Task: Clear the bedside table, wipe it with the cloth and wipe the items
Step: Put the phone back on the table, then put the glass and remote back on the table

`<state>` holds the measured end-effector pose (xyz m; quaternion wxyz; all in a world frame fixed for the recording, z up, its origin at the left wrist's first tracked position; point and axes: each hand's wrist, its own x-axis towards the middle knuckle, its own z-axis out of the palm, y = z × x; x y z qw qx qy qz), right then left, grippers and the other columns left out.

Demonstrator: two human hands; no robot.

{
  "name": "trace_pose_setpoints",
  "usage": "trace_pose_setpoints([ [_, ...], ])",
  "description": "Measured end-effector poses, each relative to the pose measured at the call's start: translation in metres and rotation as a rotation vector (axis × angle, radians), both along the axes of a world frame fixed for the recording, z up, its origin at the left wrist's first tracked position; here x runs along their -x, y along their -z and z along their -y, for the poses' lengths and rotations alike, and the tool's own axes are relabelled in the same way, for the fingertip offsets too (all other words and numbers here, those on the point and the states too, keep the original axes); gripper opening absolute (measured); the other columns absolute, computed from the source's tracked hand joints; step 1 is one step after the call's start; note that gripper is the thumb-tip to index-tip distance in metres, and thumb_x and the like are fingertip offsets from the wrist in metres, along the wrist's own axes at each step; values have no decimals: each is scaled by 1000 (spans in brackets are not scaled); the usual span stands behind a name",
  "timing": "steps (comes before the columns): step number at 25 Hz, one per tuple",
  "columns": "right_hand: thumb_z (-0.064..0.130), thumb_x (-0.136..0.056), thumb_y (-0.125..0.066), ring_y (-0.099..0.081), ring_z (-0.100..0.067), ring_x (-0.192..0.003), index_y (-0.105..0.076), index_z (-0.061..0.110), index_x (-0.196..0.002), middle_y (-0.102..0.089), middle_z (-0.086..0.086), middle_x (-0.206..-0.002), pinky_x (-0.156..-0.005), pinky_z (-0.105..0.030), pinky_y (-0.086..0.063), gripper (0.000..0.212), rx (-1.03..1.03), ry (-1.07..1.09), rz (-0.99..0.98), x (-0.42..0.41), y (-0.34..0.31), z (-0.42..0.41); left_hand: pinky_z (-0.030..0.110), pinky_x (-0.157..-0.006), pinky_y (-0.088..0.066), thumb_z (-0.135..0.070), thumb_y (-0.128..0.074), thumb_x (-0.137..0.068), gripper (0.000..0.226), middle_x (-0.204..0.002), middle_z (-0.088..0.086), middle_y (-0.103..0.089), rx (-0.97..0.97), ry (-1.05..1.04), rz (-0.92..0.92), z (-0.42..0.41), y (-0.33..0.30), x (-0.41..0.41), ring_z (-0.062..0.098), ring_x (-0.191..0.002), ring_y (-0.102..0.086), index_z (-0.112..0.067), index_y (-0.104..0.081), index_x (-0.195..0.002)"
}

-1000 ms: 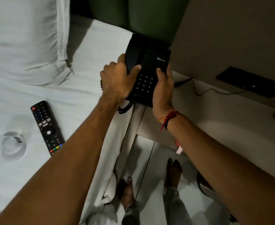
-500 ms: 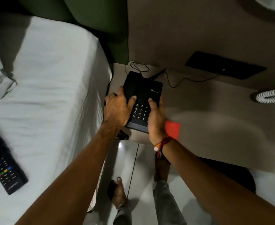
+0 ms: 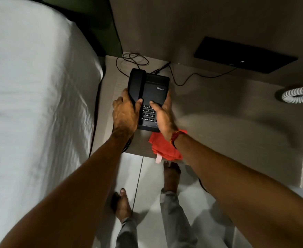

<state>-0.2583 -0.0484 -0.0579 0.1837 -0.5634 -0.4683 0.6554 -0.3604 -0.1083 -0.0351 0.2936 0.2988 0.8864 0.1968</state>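
Note:
A black desk telephone [image 3: 151, 90] with its handset on the left sits at the left part of the beige bedside table [image 3: 227, 126]. My left hand [image 3: 124, 113] grips its left side, thumb on the handset. My right hand [image 3: 162, 116] grips its right side, thumb over the keypad. A red cloth [image 3: 162, 147] lies on the table's front edge, just under my right wrist, with a pale tag hanging off the edge.
The white bed [image 3: 36, 104] fills the left. Phone cables [image 3: 134, 59] coil at the table's back by the wall. A black panel [image 3: 243, 54] is on the wall. A white ribbed hose [image 3: 299, 93] lies at the right edge. My bare feet [image 3: 122, 204] stand on the tiled floor.
The telephone has moved from over the bed down onto the bedside table, both hands still on it. The view swung right, so the remote and glasses left the frame.

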Motion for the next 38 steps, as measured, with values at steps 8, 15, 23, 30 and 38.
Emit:
trace_pose_setpoints([
  [8, 21, -105, -52, -28, -27, -156, -5, 18, -164, -22, -10, -170, -128, -50, -25, 75, 2, -126, 12, -9, 4, -10, 51, -116, -42, -52, -54, -101, 75, -150, 19, -51, -59, 0, 25, 7, 6, 10, 36, -143, -43, -18, -25, -161],
  [15, 36, -109, -40, -12, -12, -158, -5, 17, -164, -7, -2, -174, -129, -32, -15, 68, -326, -143, 132, -6, -43, 8, 50, -120, -39, -54, -52, -101, 75, -157, 17, -43, -152, -35, 8, 54, -30, 32, 35, -147, -41, -20, -24, -162],
  [23, 33, -109, -38, -19, -7, -156, -15, 16, -163, -17, -4, -172, -126, -20, -21, 62, -480, -401, -170, 140, -142, 130, 34, -121, -34, -30, -36, -112, 49, -158, 11, -48, -420, -100, -332, 149, -139, 104, 27, -144, -45, -9, -41, -156],
  [30, 27, -107, -45, -27, -14, -156, -23, 16, -162, -28, -2, -169, -125, -24, -24, 60, -450, -602, -215, 235, -167, 274, 42, -115, -40, -30, -50, -104, 49, -142, 13, -60, -365, -375, -646, 303, -185, 193, 32, -130, -55, -5, -51, -146],
  [38, 24, -93, -72, -34, -22, -153, -17, 11, -162, -30, -8, -168, -121, -26, -37, 90, -599, -794, 0, 256, -136, 363, 46, -106, -49, -61, -71, -80, 87, -140, 10, -56, -155, -701, -530, 439, -153, 212, 31, -125, -57, -11, -45, -146],
])
